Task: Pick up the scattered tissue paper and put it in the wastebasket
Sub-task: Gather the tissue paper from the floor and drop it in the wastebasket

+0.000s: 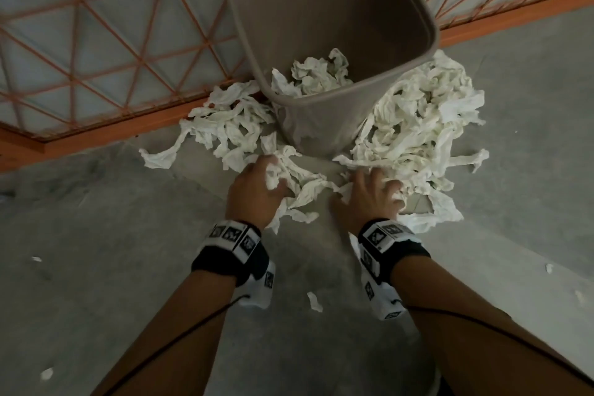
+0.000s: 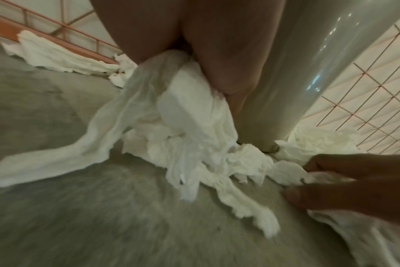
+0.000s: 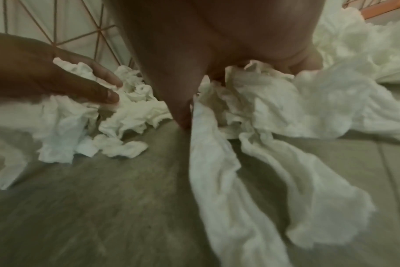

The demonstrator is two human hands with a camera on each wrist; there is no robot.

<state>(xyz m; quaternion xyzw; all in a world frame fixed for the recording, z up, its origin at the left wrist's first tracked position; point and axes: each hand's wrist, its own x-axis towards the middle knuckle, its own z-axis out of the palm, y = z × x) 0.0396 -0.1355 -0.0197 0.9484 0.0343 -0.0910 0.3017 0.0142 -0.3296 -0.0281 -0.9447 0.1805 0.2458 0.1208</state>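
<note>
Left of the wastebasket (image 1: 334, 42), the left hand (image 1: 257, 190) grips a bunch of tissue paper (image 1: 225, 125) from the floor; in front and to its right, the right hand (image 1: 373, 196) has its fingers curled into the bigger heap. The trailing strips may tear or fall beside the wastebasket, and a careless lift could tip it over.

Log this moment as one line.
left hand: gripping tissue | right hand: gripping tissue | wastebasket: partly filled | floor: tissue remains
</note>
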